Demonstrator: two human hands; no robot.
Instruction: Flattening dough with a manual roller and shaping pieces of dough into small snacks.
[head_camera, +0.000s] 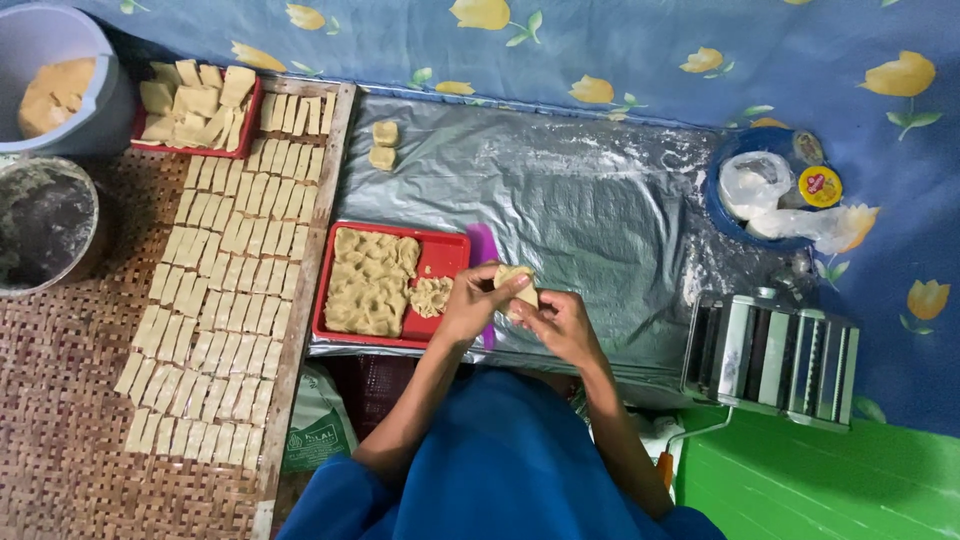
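The person wears a loose garment (500, 460) of plain, bright blue cloth that fills the near middle of the view, without pattern or trim. Soft folds run across it. Both forearms are bare from about the elbow down. The left hand (470, 305) and the right hand (562, 325) carry no gloves, and no rings, bangles or watch can be seen.

The widest free room is the bare stretch of the silver plastic sheet (590, 200), ahead and to the right of the hands. To the left, the red tray (445, 255) of dough blocks the way, with a purple scraper (483, 243) just beside it. Right of the sheet stands the metal pasta roller (775, 355); the blue bowl (722, 212) sits at the far right. Two small dough pieces (384, 145) lie at the sheet's far left corner.
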